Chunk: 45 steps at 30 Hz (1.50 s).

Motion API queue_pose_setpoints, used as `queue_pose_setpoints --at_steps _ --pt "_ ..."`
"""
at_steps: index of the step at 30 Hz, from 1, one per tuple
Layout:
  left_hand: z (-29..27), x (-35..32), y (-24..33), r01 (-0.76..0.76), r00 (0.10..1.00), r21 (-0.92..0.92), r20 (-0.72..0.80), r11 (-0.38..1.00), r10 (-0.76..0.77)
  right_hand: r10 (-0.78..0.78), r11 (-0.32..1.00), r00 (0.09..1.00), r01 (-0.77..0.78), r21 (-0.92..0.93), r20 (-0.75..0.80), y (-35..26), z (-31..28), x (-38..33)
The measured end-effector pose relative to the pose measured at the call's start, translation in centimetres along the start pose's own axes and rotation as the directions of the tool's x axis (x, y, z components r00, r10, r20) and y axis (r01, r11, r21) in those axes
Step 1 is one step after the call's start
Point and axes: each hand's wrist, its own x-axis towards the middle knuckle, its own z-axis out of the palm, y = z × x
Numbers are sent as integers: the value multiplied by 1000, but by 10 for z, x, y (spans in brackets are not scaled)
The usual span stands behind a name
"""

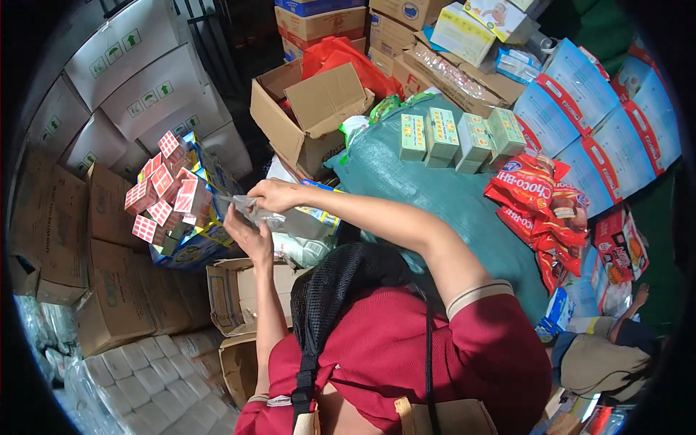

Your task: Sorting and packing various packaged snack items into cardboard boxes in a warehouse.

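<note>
My right hand (274, 194) reaches across from the right, its fingers pinched on the edge of a see-through plastic bag (288, 222). Just below it, my left hand (249, 235) has its fingertips closed on the same bag near its left end. The bag hangs loose between and to the right of my hands. To the left of my hands, several small red-and-white checked boxes (163, 177) lie piled at angles on a blue and yellow carton (192, 250). What the bag holds, if anything, cannot be made out.
An open cardboard box (319, 109) stands ahead, beside a big green sack (384, 188) bearing pale green boxes (442, 134) and red snack packs (533, 192). White cartons (130, 72) stack at left. Another open box (232, 290) sits below my hands. Another person (605, 359) is at lower right.
</note>
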Motion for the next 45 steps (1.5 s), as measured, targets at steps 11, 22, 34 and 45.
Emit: queue_pose_setpoints --at_steps 11,22,34,45 --pt "-5 43 26 30 872 431 429 902 -234 -175 981 966 188 -50 189 29 -9 27" --pt "62 15 -76 825 538 -48 368 563 -758 -63 966 998 67 -249 23 195 -109 140" --pt "123 49 -76 832 553 -155 144 533 -821 398 718 916 -349 -602 -56 331 -280 183" --pt "182 88 -64 791 606 -123 287 599 -742 439 890 555 -160 -427 707 374 -259 92"
